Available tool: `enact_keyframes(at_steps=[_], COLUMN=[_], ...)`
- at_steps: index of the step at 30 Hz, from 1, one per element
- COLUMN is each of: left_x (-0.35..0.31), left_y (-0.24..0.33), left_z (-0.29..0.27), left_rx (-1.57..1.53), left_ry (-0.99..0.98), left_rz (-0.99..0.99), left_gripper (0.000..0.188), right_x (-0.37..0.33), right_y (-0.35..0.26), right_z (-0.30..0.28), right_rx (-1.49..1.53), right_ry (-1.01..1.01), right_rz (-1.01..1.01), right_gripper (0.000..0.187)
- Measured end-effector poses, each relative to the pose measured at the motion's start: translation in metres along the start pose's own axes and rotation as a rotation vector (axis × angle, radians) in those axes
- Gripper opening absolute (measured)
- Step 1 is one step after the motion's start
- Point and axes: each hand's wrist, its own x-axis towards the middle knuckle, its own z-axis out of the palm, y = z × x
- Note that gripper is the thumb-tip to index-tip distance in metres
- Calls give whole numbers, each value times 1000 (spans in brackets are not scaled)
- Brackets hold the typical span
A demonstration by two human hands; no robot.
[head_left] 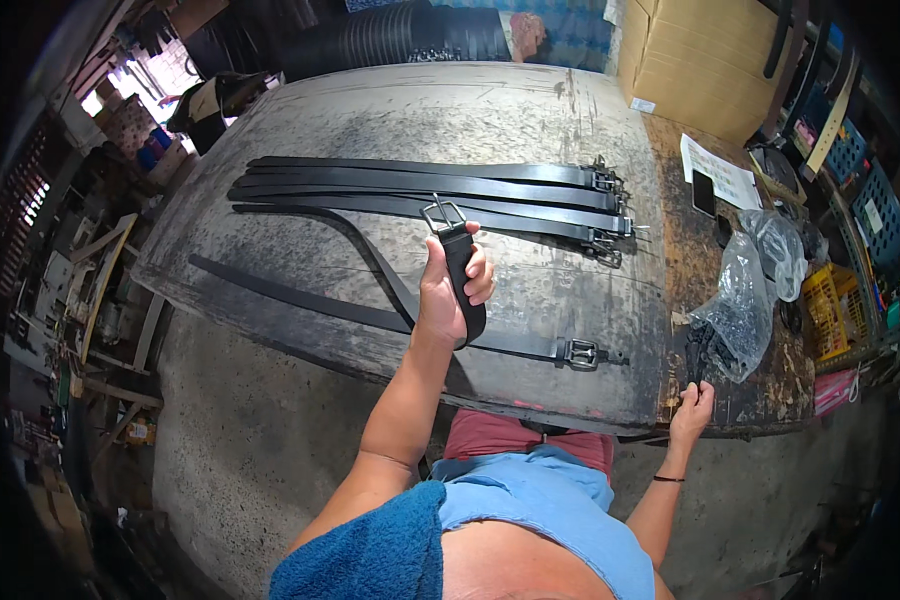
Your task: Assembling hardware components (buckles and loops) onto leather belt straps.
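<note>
My left hand (pixel 453 285) is closed round a black belt (pixel 467 272) just below its square metal buckle, holding that end up over the table. The rest of this belt loops down and trails to the far left. Beneath it, another black belt (pixel 515 343) lies across the near part of the table, its buckle (pixel 582 354) at the right. Several black belts (pixel 430 185) lie side by side farther back, buckles to the right. At the right front edge, my right hand (pixel 692 408) has its fingers closed at dark pieces by a clear plastic bag (pixel 738 310); what they grip is unclear.
The worn table (pixel 530 110) carries a large cardboard box (pixel 700 65) at the back right. A phone (pixel 703 193) and a paper sheet (pixel 725 172) lie nearer. Beyond the right edge is a yellow crate (pixel 835 310). Rolled black material (pixel 400 35) stands behind the table.
</note>
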Motion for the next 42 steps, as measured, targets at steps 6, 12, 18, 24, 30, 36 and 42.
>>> enact_keyframes(at_steps=[6,12,18,24,30,36,42], left_x=[-3,-3,0,-4,-5,-7,-15], left_y=[9,11,11,10,9,11,5], left_z=[-5,-1,-2,1,2,7,42], left_rx=[-106,-89,-50,-72,-59,72,604], left_ry=[-91,-108,-128,-171,-119,-91,35], left_rz=[-37,-26,-8,-57,-64,-104,-56], left_gripper=[59,59,64,66,70,83,75], right_x=[-1,2,3,5,7,-1,-6], right_y=[-4,-4,-6,-3,-3,-7,-70], right_z=[1,3,2,2,1,-7,9], right_rx=[-27,-3,17,58,181,683,865], right_ry=[17,5,23,-22,-34,16,-51], right_rz=[-46,-41,27,104,140,269,308], right_gripper=[31,31,32,31,33,34,42])
